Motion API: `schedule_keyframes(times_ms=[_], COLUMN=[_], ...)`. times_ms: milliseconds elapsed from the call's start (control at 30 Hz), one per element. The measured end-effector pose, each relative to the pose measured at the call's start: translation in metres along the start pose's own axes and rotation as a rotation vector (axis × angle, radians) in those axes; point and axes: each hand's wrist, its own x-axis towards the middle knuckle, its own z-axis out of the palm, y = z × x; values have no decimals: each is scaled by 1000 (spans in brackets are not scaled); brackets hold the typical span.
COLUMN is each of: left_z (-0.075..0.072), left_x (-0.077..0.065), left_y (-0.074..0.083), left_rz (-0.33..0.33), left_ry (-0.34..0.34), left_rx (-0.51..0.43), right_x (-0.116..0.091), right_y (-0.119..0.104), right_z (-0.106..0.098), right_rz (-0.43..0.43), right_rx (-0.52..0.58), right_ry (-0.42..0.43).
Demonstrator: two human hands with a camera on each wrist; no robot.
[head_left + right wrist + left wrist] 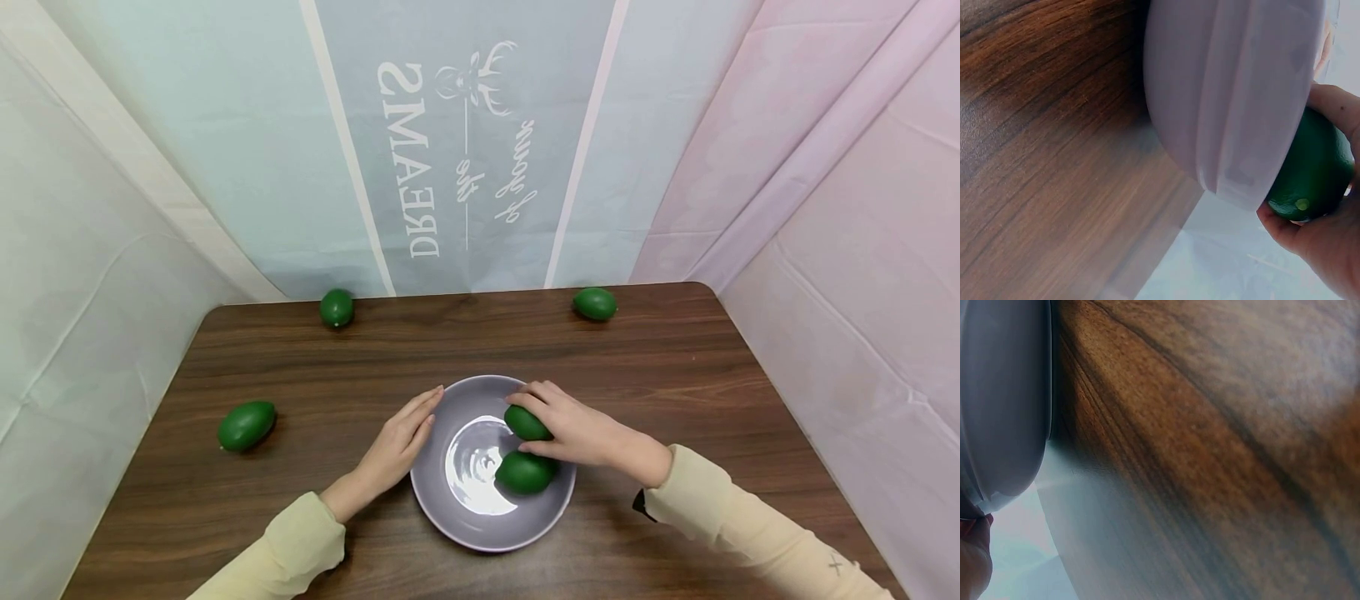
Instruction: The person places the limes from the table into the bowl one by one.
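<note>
A shallow grey-purple bowl (pixel 450 508) sits on the wooden table between both hands. My right hand (pixel 573 425) reaches over its right rim and grips a green lime (pixel 527 423) with curled fingers and thumb. In the right wrist view that lime (pixel 1313 169) shows between thumb and fingers, beside the bowl's outer wall (pixel 1235 94). Another lime (pixel 525 473) lies in the bowl on the right, just below the held one. My left hand (pixel 397 446) rests with straight fingers along the bowl's left rim. The left wrist view shows the bowl's side (pixel 1004 394) and a fingertip.
Three more limes lie on the table (pixel 360 358): one lime (pixel 247 426) at the left, one lime (pixel 337 308) at the back left and one lime (pixel 596 304) at the back right. A printed cloth (pixel 480 167) hangs behind the far edge, with pale cloth on both sides.
</note>
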Motion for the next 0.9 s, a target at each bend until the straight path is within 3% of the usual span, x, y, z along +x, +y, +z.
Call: schedule_keyframes(times_ms=[633, 900], left_z=[1, 1], left_x=[0, 0], left_y=[0, 0], left_rz=[-5, -4], left_ry=[-3, 1], left_rx=[3, -2], right_x=[6, 6], right_y=[0, 0], right_z=[13, 20], right_rz=[-25, -74], right_rx=[-4, -42], right_ry=[-61, -41])
